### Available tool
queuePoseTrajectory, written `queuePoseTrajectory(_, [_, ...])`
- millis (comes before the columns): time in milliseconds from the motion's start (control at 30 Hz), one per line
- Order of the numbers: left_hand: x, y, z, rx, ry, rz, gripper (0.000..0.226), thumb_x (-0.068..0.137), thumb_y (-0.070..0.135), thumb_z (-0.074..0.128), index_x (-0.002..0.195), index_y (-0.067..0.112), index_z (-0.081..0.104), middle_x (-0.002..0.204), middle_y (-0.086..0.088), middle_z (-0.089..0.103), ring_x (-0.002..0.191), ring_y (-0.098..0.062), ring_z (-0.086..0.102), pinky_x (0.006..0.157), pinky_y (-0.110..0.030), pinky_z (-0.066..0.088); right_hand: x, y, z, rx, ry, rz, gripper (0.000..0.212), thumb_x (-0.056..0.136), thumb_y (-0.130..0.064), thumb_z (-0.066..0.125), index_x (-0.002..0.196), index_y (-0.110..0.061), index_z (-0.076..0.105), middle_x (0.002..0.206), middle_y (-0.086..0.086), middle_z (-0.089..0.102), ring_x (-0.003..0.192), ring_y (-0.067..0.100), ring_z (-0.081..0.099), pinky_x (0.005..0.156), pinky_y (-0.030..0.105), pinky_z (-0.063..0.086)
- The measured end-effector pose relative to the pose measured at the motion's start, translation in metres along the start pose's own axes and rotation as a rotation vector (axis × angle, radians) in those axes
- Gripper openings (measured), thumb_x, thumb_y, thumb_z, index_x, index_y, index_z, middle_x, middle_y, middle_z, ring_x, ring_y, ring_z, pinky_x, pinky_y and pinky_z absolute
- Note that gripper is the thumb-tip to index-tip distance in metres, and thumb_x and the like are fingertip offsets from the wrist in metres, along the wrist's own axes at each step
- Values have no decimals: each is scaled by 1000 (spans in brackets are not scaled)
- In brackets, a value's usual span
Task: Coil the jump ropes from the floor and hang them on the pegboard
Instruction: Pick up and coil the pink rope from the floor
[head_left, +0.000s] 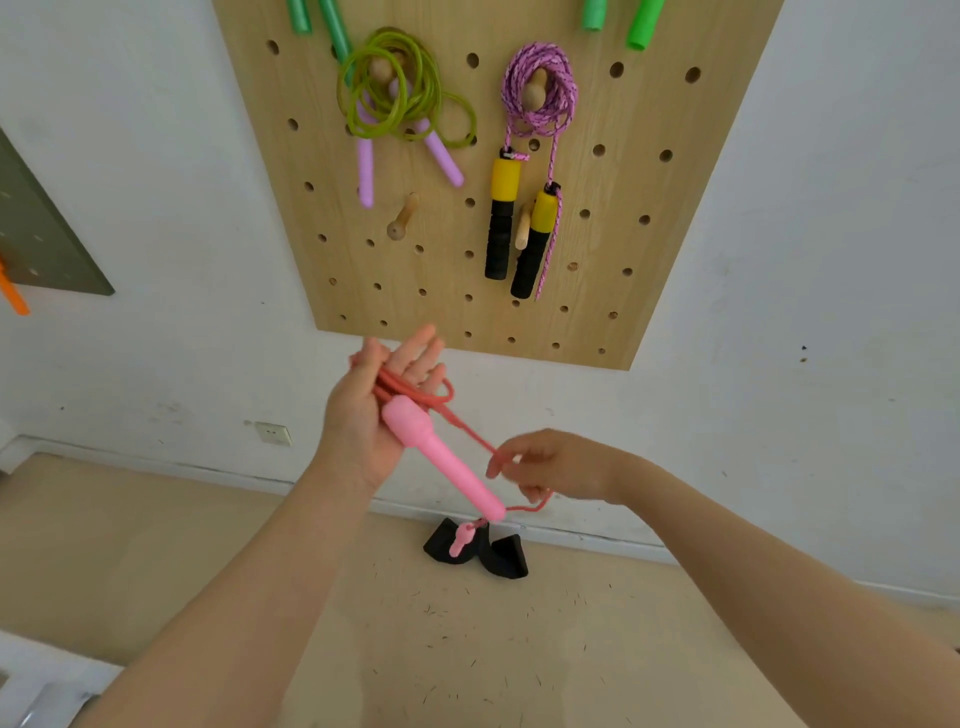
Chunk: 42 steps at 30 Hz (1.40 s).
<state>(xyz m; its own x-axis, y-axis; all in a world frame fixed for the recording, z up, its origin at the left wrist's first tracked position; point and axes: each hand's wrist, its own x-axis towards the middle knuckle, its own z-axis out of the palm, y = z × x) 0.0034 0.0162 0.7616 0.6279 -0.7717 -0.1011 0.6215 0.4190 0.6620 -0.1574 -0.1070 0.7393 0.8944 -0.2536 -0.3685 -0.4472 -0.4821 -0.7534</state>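
Note:
My left hand (363, 415) is raised below the wooden pegboard (649, 218), palm up, with loops of a pink-red rope (415, 389) wound across it and one pink handle (441, 457) lying against the palm. To the right and lower, my right hand (550, 462) pinches the same rope, which runs taut between both hands. The second pink handle (461, 540) dangles below. On the board hang a coiled green rope with lilac handles (400, 98) and a coiled purple rope with yellow-black handles (540, 88). A free wooden peg (402, 215) sticks out lower down.
A black object (493, 558) sits on the beige floor (519, 649) at the white wall's base. Green handles (644, 23) hang at the board's top edge. A dark panel with an orange item (13, 291) is on the left wall. A wall socket (272, 432) is low left.

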Motion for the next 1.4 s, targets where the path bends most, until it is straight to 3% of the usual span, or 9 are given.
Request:
queuePoseTrajectory(133, [17, -7, -25, 355, 176, -76, 13, 95, 19, 50, 99, 7, 52, 112, -8, 62, 106, -29, 61, 74, -39, 58, 2, -32, 7, -249, -82, -69, 23, 93, -22, 52, 111, -19, 67, 59, -17, 54, 55, 0, 48, 60, 5, 36])
queuePoseTrajectory(300, [6, -24, -10, 937, -79, -220, 4, 94, 14, 51, 93, 15, 55, 72, 1, 60, 65, -14, 58, 64, -29, 47, 19, -70, 2, -471, 128, -309, 22, 84, -23, 66, 74, -3, 67, 52, -5, 51, 48, 8, 41, 56, 15, 33])
queuePoseTrajectory(467, [5, -4, -5, 681, -423, -386, 17, 89, 14, 47, 77, 2, 53, 54, -12, 61, 45, -21, 55, 71, -39, 49, 21, -73, -26, -438, 443, -324, 34, 70, -40, 77, 61, -14, 57, 47, -14, 44, 44, 5, 40, 50, 17, 32])
queuePoseTrajectory(600, [5, 7, -6, 523, -625, -567, 28, 86, 33, 43, 75, 7, 42, 37, -1, 43, 32, -13, 36, 47, -25, 32, 23, -77, -40, -154, 529, -316, 32, 70, -33, 78, 65, -18, 50, 56, -6, 49, 49, 4, 40, 52, 18, 34])
queuePoseTrajectory(733, [7, 21, -6, 395, -915, -565, 47, 77, 46, 69, 79, 7, 42, 40, 7, 44, 34, -7, 38, 52, -25, 35, 35, -72, -35, 137, 527, -272, 27, 86, -29, 61, 65, -15, 52, 56, 0, 43, 51, 9, 37, 54, 20, 35])
queuePoseTrajectory(1033, [30, 45, -16, 235, -608, -284, 31, 72, 34, 76, 58, 21, 51, 40, 10, 39, 35, -5, 36, 61, -23, 48, 68, -69, 3, 278, 532, -89, 47, 101, -31, 33, 74, 1, 54, 59, 7, 49, 53, 12, 43, 54, 15, 40])
queuePoseTrajectory(1200, [47, 66, -18, 116, -400, -182, 25, 67, 35, 75, 77, 13, 65, 67, 3, 69, 56, -7, 62, 63, -21, 51, 82, -78, 29, 81, 300, 37, 20, 100, -29, 34, 92, -28, 52, 60, -4, 56, 49, 5, 46, 53, 17, 42])
queuePoseTrajectory(1300, [54, 63, -24, 487, -281, -55, 22, 83, 26, 60, 100, 14, 53, 111, 5, 69, 82, -10, 70, 65, -23, 51, 90, -89, 46, -120, 114, 55, 15, 98, -22, 40, 106, -29, 50, 68, -4, 55, 55, 6, 49, 53, 16, 44])
queuePoseTrajectory(1400, [58, 62, -40, 944, -316, 67, 13, 95, 19, 49, 105, 25, 43, 121, 12, 62, 94, -5, 67, 84, -17, 45, 91, -105, 48, -354, -3, 26, 26, 94, -22, 49, 119, -19, 56, 75, -11, 51, 64, 6, 48, 60, 16, 39])
